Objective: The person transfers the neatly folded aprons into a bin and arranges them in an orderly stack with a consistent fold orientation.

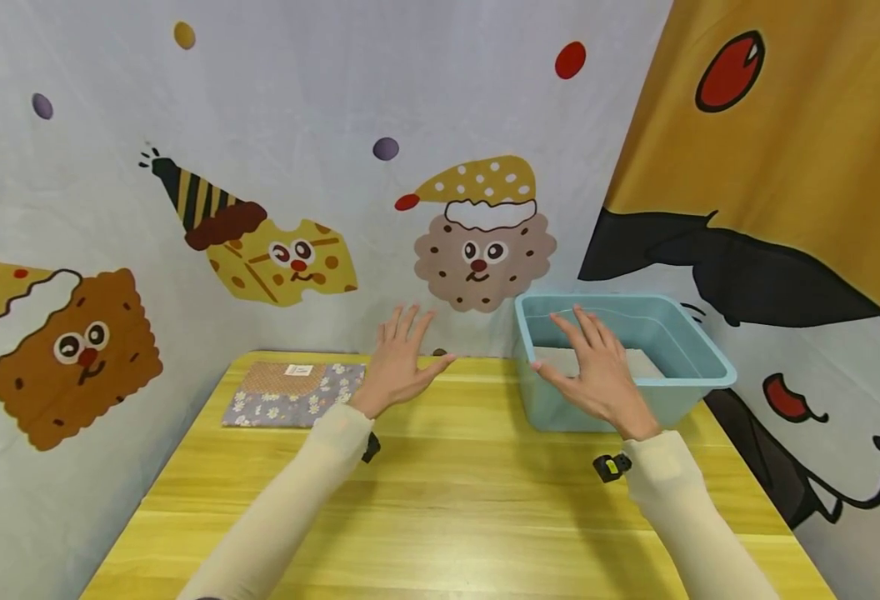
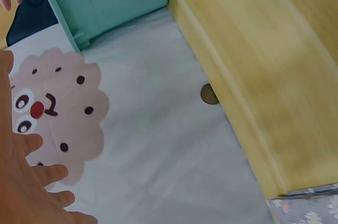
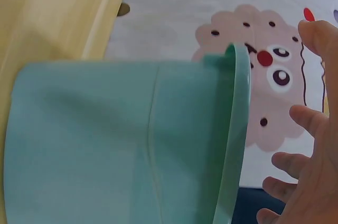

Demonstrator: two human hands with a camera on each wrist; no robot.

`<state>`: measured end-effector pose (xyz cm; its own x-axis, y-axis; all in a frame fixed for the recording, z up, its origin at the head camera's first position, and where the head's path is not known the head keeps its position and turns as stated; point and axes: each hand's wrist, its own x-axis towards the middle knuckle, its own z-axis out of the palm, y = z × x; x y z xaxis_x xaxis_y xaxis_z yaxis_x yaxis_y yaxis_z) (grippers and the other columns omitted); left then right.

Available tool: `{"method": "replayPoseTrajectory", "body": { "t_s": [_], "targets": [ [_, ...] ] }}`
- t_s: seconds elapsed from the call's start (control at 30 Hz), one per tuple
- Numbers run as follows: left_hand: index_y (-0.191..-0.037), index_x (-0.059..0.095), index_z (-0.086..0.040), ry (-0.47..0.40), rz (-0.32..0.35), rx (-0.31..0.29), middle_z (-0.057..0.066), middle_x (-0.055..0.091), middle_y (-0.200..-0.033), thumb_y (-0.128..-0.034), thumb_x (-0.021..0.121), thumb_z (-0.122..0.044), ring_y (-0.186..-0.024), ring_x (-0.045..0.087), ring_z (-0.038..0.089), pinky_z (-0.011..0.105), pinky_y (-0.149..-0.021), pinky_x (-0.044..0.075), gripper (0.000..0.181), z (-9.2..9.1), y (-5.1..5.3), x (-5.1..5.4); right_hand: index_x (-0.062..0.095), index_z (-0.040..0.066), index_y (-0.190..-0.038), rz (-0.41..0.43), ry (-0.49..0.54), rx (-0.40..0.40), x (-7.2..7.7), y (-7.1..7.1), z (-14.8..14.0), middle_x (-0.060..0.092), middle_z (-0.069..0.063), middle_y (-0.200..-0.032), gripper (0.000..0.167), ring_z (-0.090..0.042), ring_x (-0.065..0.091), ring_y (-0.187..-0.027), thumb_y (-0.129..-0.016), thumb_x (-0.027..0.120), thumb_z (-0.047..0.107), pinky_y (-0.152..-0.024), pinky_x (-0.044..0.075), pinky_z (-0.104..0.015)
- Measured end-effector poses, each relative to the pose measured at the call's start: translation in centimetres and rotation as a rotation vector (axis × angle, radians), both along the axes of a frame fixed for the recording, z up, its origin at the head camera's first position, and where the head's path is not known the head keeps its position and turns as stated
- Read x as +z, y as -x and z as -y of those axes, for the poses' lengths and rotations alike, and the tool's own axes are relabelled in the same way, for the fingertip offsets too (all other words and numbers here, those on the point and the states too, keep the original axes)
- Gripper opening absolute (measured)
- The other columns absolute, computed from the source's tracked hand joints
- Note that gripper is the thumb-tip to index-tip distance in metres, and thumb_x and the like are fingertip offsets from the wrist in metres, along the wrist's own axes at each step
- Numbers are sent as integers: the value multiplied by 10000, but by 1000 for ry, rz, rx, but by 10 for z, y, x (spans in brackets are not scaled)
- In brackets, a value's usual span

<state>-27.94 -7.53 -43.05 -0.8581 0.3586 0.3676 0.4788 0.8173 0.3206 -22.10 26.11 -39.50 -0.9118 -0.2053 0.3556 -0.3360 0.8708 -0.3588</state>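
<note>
My left hand hovers over the table with its fingers spread, close to the right edge of a folded floral cloth. That cloth lies flat, grey with white daisies, with a brown patterned part and a small white label. My right hand is raised with fingers apart in front of a light blue plastic bin, near its rim. Neither hand holds anything. Inside the bin lies something flat and whitish-grey; its kind cannot be made out. In the right wrist view the fingers stand clear of the bin's wall.
A yellow wood-grain table carries the cloth at the back left and the bin at the back right. Behind it hangs a white curtain printed with cartoon cookies and cheese. Dark wrist cameras sit under both sleeves.
</note>
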Motion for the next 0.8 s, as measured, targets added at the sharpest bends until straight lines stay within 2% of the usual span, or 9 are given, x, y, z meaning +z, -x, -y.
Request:
{"method": "replayPoseTrajectory", "body": {
  "t_s": [0.17,0.27,0.53,0.8],
  "targets": [
    [-1645,236,-216,-37,20,24,150,191,-1710,-993,509,-641,-1582,115,444,686,-1240,156,824,16,-1,-6,334,279,-1614,0,-11,23,-2,1,19,136,-110,-1732,832,-433,138,-1577,-926,660,616,-1216,105,-717],
    [-1651,208,-227,-60,54,35,164,174,-1711,-1000,495,-644,-1581,98,453,689,-1241,144,825,28,-1,-9,325,288,-1617,10,-19,34,-4,1,30,128,-93,-1735,842,-409,122,-1588,-922,658,627,-1230,96,-703],
    [-1653,189,-180,-157,120,58,205,154,-1704,-1024,481,-611,-1578,54,475,685,-1248,97,817,64,-2,-9,339,271,-1612,6,-31,74,-11,2,58,150,-88,-1732,845,-385,130,-1591,-917,657,632,-1241,109,-684],
    [-1657,157,-233,-247,198,92,194,155,-1703,-1018,448,-653,-1576,36,479,748,-1195,155,819,99,0,-18,304,308,-1622,64,-44,118,-23,4,87,130,-71,-1736,838,-348,110,-1603,-929,598,676,-1274,83,-624]
  ]
}}
